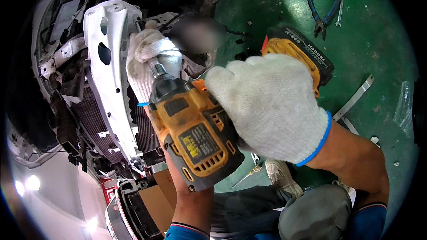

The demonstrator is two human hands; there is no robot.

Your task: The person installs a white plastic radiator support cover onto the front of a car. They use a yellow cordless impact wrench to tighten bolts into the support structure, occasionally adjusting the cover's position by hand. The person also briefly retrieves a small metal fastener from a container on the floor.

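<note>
My right hand [271,102], in a white knit glove with a blue cuff, is wrapped round the handle of a yellow-and-black cordless impact wrench [182,106]. Its battery pack [311,53] sticks out beyond that hand. From the wrench's nose a metal socket extension [157,70] runs toward the white car bumper beam [111,89]. My left hand [153,53], gloved too, closes its fingers round this extension beside the beam's upper end. A bit of metal shaft shows past the fingers there; the fastener itself is hidden. The wrench body covers part of my left forearm.
Behind the beam sits a radiator [91,115] among exposed front-end parts. On the green floor lie blue-handled pliers [319,15], a wrench [340,11], a metal strip [356,95], a screwdriver [249,174] and clear plastic [404,106]. A cardboard box [158,200] stands near my left arm.
</note>
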